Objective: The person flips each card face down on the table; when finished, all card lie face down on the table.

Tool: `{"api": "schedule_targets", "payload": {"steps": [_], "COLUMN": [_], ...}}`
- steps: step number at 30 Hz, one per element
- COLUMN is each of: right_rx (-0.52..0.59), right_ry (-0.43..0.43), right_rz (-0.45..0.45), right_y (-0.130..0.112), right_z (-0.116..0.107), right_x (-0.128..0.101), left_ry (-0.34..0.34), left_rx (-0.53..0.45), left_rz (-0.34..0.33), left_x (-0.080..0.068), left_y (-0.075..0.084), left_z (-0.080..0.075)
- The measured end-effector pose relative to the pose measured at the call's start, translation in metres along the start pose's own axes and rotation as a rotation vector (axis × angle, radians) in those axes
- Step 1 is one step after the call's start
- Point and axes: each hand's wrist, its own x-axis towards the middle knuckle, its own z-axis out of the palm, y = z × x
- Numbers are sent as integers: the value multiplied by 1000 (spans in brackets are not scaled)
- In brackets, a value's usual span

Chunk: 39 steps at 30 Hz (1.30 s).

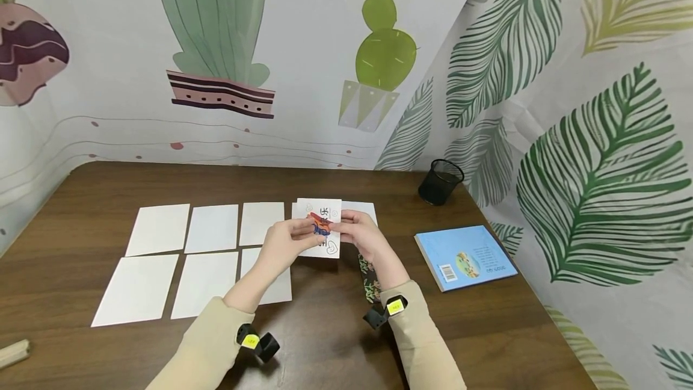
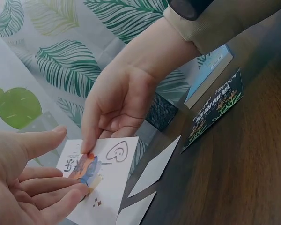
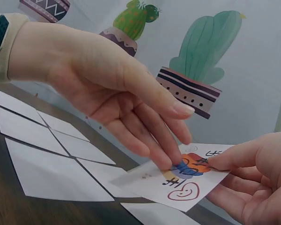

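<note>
A white card (image 1: 331,250) with dark characters, a red-and-blue picture and heart outlines is held above the table. My right hand (image 1: 365,236) pinches its right edge, the thumb lying on the printed face in the right wrist view. From the other side my left hand (image 1: 284,242) reaches to the card. Its fingers (image 2: 61,190) are extended and touch or nearly touch the printed face, while its thumb stands apart in the left wrist view. Several blank white cards (image 1: 158,230) lie in two rows on the left. A dark card with plant patterns (image 1: 370,281) is partly hidden beneath my right wrist.
On the right of the brown table (image 1: 465,336) lies a blue book (image 1: 460,245). Behind it a black mesh pen cup (image 1: 441,182) stands near the back edge. A pale object (image 1: 13,354) lies at the far left. Patterned cloth hangs behind the table.
</note>
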Motion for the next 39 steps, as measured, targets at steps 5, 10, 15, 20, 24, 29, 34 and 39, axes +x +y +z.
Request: {"api": "schedule_targets", "payload": {"steps": [5,10,15,20,24,29,34,39], "right_rx": [34,52,41,31,16,-10,4,18], "right_ry": [-23,-67,-66,-61,-55,-52,-52,-4], "right_rz": [-20,-58,-64,-67,-65,-57,-56,-23], "right_y": [-4,-8,-10,-9,-10,-11,-9,-6], "right_z": [7,14,19,21,21,21,19,13], "right_x": [0,-2,-4,-5,-5,-5,-3,-1], "left_ry": [9,36,53,63,82,100,75,63], "left_rx": [8,21,27,34,39,19,26,-12], "left_rz": [-3,10,34,53,65,72,57,-4], "left_x": [0,-2,-4,-6,-5,-3,0,1], "left_y": [2,4,8,10,9,5,1,0], "left_z": [-1,-1,-1,-1,0,-1,-4,-8]}}
